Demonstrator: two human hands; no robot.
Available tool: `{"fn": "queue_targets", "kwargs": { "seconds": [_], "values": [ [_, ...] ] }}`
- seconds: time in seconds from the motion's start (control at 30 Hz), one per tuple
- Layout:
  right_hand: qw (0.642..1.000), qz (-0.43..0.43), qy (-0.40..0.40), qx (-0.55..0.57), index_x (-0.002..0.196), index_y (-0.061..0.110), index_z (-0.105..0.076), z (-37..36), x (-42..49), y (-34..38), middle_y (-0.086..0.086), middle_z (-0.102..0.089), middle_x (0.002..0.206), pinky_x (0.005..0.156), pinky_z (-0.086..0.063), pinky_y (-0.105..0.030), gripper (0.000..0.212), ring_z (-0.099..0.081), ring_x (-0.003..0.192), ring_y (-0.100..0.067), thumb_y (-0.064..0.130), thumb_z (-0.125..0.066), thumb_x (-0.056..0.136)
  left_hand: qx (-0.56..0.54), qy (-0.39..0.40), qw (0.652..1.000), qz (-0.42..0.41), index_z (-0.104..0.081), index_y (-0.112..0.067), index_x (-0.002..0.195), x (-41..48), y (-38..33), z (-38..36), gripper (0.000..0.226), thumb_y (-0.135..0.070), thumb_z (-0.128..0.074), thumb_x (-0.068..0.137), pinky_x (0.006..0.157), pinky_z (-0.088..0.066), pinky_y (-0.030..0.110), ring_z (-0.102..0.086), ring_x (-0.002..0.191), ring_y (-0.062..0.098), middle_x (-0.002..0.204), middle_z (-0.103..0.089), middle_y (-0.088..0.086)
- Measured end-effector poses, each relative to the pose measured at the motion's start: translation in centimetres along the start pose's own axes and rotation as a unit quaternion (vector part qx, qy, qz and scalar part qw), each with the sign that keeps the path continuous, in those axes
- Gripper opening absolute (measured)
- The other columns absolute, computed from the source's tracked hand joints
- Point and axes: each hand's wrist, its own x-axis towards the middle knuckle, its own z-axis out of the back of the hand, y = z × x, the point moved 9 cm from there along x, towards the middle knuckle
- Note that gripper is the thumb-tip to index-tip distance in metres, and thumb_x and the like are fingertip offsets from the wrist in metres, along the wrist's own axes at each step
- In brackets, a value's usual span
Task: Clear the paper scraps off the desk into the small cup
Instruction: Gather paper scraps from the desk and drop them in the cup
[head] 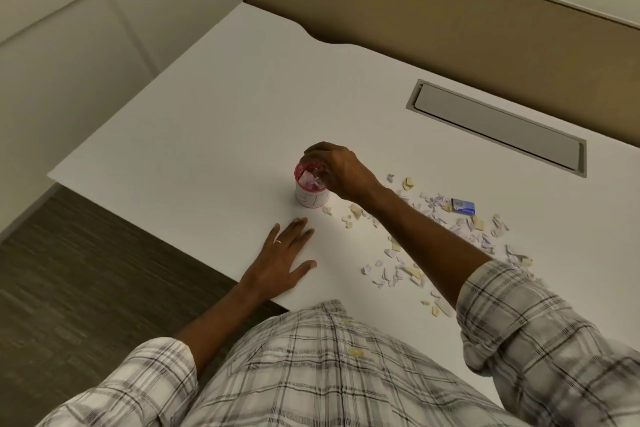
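Fingertips of our right hand bunch downward over the mouth of the small cup, hiding its far rim; we cannot tell whether they pinch anything. Our left hand lies flat on the desk near its front edge, fingers spread, a ring on one. Inside the cup, red within and white outside with partly readable lettering, pale scraps already sit. Paper scraps, white, lilac and cream, lie scattered right of the cup, some hidden beneath our forearm. A small blue card rests among them, its print too small to read.
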Motion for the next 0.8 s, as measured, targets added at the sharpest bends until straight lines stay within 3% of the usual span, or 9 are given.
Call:
{"fn": "queue_targets", "kwargs": {
  "seconds": [0.17,0.23,0.33,0.4,0.47,0.63,0.8],
  "values": [
    [0.986,-0.056,-0.153,0.028,0.110,0.014,-0.072,2.5,-2.6,-1.5,-0.001,-0.071,0.107,0.073,-0.060,-0.033,0.015,-0.068,0.084,-0.016,0.019,-0.064,0.097,-0.001,-0.010,1.000,-0.004,-0.012,-0.028,0.158,-0.1,0.0,0.0,0.073,-0.067,-0.023,0.097,0.126,-0.004,0.042,0.006,0.153,0.006,0.166,0.003,-0.008],
    [0.980,-0.099,-0.174,0.014,0.109,0.016,-0.069,1.9,-4.9,-2.9,0.000,-0.069,0.102,0.069,-0.058,-0.030,0.015,-0.066,0.077,-0.013,0.024,-0.059,0.101,-0.007,-0.023,1.000,-0.005,-0.015,-0.027,0.158,-0.2,0.0,0.0,0.072,-0.066,-0.025,0.098,0.126,-0.007,0.042,0.004,0.153,0.006,0.166,0.000,-0.008],
    [0.988,-0.127,-0.093,-0.007,0.117,0.012,-0.066,-1.4,-8.6,-5.4,-0.006,-0.067,0.111,0.076,-0.057,-0.035,0.023,-0.068,0.092,-0.023,0.027,-0.057,0.102,-0.010,-0.044,0.999,-0.011,-0.019,-0.026,0.157,-0.2,-0.2,0.2,0.070,-0.064,-0.027,0.099,0.125,-0.010,0.044,0.000,0.153,0.008,0.166,-0.003,-0.006],
    [0.991,-0.131,0.012,-0.032,0.136,0.011,-0.058,-4.5,-11.0,-6.9,-0.011,-0.060,0.135,0.099,-0.052,-0.038,0.040,-0.059,0.121,-0.028,0.032,-0.056,0.103,-0.009,-0.052,0.998,-0.017,-0.022,-0.024,0.156,-0.2,-0.3,0.3,0.069,-0.062,-0.028,0.099,0.125,-0.012,0.044,-0.002,0.153,0.009,0.166,-0.005,-0.005],
    [0.990,-0.115,0.057,-0.065,0.146,0.010,-0.050,-6.3,-13.1,-7.4,-0.014,-0.050,0.148,0.113,-0.042,-0.037,0.049,-0.048,0.137,-0.029,0.033,-0.056,0.103,-0.007,-0.061,0.998,-0.017,-0.025,-0.023,0.156,-0.3,-0.4,0.5,0.068,-0.061,-0.030,0.099,0.125,-0.013,0.044,-0.003,0.153,0.009,0.166,-0.007,-0.004],
    [0.992,-0.079,0.008,-0.103,0.134,0.010,-0.059,-7.6,-18.1,-6.9,-0.011,-0.058,0.137,0.097,-0.055,-0.034,0.033,-0.055,0.125,-0.027,0.024,-0.051,0.105,-0.044,-0.096,0.994,-0.033,-0.038,-0.017,0.150,-0.5,-1.1,0.8,0.061,-0.052,-0.039,0.100,0.124,-0.016,0.043,-0.013,0.153,0.014,0.164,-0.016,-0.002],
    [0.985,-0.107,-0.049,-0.128,0.117,0.011,-0.067,-6.6,-25.1,-8.4,-0.009,-0.066,0.123,0.084,-0.061,-0.036,0.020,-0.066,0.107,-0.026,0.016,-0.062,0.099,-0.071,-0.095,0.992,-0.033,-0.038,-0.014,0.150,0.2,-2.8,0.0,0.062,-0.051,-0.039,0.101,0.123,-0.023,0.041,-0.015,0.152,0.013,0.163,-0.020,-0.002]
  ]
}}
